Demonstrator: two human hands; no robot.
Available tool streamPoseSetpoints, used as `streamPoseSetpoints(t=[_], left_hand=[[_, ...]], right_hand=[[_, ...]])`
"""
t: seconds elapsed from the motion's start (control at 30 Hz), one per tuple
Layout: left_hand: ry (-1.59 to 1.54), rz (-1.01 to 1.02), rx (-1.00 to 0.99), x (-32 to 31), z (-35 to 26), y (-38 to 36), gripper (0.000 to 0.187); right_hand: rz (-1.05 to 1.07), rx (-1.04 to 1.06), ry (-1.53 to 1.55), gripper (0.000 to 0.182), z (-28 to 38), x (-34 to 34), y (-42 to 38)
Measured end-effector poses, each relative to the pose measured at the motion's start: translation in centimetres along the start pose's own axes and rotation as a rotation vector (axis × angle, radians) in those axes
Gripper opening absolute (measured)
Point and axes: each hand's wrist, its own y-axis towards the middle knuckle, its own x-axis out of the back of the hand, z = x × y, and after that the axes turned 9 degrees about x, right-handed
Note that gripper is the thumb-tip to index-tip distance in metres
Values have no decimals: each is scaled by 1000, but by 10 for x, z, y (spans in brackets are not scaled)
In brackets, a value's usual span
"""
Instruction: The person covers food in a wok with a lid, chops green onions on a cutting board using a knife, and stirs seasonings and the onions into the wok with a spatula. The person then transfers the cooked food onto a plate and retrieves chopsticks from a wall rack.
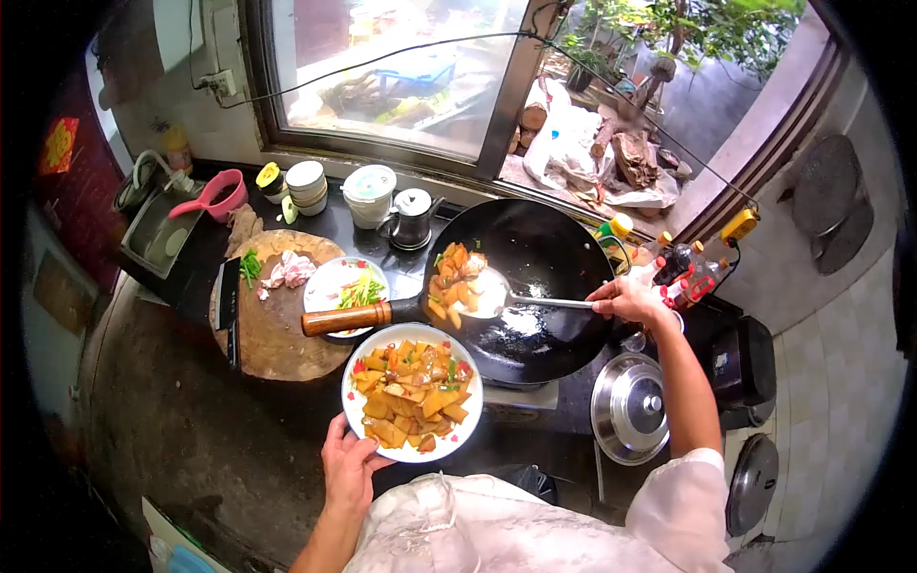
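My left hand grips the near-left rim of a white plate with red marks. Heaped on it are browned slices of food, perhaps potato, with bits of green. My right hand is closed round the handle end of a metal wok spatula. Its head rests inside the black wok, against more browned slices on the wok's left wall. The wok's wooden handle points left, just above the plate I hold.
A round chopping board carries cut meat, greens and a cleaver. Behind the wok handle sits a plate of chopped vegetables. Bottles line the right, near a metal lid. A metal pot stands by the window.
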Motion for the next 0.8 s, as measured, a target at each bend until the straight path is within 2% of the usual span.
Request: streamPoseSetpoints(t=[0.03, 0.33, 0.6, 0.73, 0.8], left_hand=[[-4, -2, -5, -1, 1, -1, 53], [19, 2, -24, -4, -1, -1, 52], [58, 88, -34, -12, -5, 14, 53], [72, 93, 16, -53, -21, 28, 51], [59, 100, 31, -67, -18, 40, 51]], right_hand=[[-53, 5, -33, 28, -3, -5, 3], [-49, -64, 254, 27, 9, -32, -10], [-198, -30, 482, 28, 1, -60, -67], [-290, -10, 603, 31, 15, -26, -104], [-349, 36, 554, 30, 27, -19, -126]])
